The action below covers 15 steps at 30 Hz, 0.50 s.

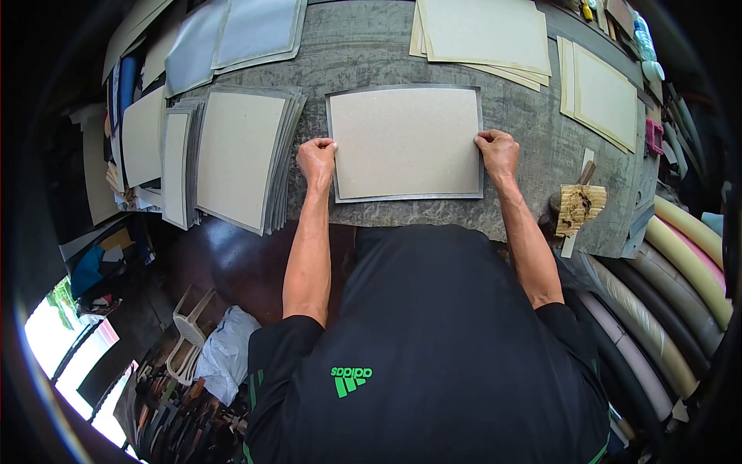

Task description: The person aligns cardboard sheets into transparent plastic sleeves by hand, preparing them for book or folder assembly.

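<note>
A beige cardboard sheet lies flat on the worktable, with a narrow grey border of backing material showing around it. My left hand is closed at the left edge of this sheet, thumb and forefinger pinched together. On the opposite side my right hand pinches the right edge in the same way. Both forearms reach in from the front of the table. Left of my left hand stands a stack of grey-edged boards, with a narrower stack beside it.
Grey-blue sheets lie at the back left. Cream sheets are piled at the back, more cream sheets at the right. A wooden block with dark smears sits near the front right edge. Rolls of material fill the right side.
</note>
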Tool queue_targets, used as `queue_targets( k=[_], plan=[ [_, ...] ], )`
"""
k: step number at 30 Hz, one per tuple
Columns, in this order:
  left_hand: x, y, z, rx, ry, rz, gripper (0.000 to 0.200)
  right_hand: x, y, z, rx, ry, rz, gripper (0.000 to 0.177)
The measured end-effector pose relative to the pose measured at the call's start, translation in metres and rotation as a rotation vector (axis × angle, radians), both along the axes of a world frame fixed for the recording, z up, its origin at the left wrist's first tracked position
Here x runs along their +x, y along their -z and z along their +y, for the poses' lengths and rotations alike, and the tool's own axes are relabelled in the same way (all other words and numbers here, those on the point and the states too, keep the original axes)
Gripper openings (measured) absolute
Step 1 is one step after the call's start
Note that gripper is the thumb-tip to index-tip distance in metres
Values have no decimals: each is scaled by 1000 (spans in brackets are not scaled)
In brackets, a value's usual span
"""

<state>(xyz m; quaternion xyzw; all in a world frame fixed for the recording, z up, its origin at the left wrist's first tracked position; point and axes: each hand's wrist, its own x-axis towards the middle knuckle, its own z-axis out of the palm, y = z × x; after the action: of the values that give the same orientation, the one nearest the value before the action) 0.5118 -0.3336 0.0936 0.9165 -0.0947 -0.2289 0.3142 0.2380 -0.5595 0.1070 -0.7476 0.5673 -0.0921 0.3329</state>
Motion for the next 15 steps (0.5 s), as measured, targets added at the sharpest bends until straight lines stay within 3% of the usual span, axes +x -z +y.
queue_targets(
  k=[5, 7, 9, 11, 15],
  plan=[
    [-5, -5, -4, 55, 18, -61, 12, 10, -12, 8, -72, -86, 206, 18],
    [-4, -5, -4, 50, 23, -58, 12, 15, -17, 14, -281, -257, 392, 21],
    [-4, -5, -3, 40, 2, -43, 13, 19, -14, 15, -195, -301, 388, 26],
    [-4, -2, -2, 31, 6, -58, 13, 22, 2, 16, -552, -461, 117, 35],
    [-6, -4, -2, 3, 45, -109, 12, 41, 19, 10, -576, -564, 11, 50]
  ],
)
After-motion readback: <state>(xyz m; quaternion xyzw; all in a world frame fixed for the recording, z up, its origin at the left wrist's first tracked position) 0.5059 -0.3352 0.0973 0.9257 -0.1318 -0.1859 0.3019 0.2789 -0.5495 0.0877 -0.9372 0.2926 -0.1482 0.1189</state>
